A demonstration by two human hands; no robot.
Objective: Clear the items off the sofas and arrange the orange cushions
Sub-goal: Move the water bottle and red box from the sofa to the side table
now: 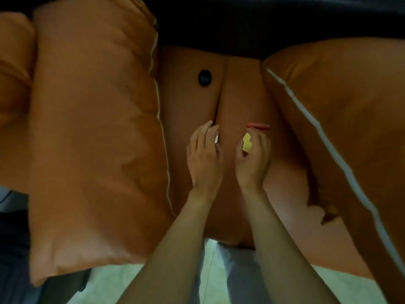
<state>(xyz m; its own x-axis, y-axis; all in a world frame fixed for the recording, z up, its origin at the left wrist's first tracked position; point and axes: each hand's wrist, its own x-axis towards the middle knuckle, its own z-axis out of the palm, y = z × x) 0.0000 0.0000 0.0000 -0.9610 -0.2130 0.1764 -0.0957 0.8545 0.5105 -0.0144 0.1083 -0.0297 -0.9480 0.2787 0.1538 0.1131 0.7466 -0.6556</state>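
Two big orange cushions lie on the orange sofa seat [190, 102]: one [94, 132] on the left and one with a white piped edge [341, 119] on the right. Between them my left hand [205, 154] lies over something small and white [217, 138] that shows only at its fingertips. My right hand [253, 159] pinches a small yellow block [247, 143]. A thin red stick-like item [258, 126] lies on the seat just beyond my right fingers. A black round object [205, 77] sits farther back on the seat.
The sofa's dark backrest [252, 25] runs across the top. Another orange cushion [13, 69] shows at the far left. Pale green floor [114, 284] lies below the seat's front edge. A torn patch [326, 216] marks the seat at the right.
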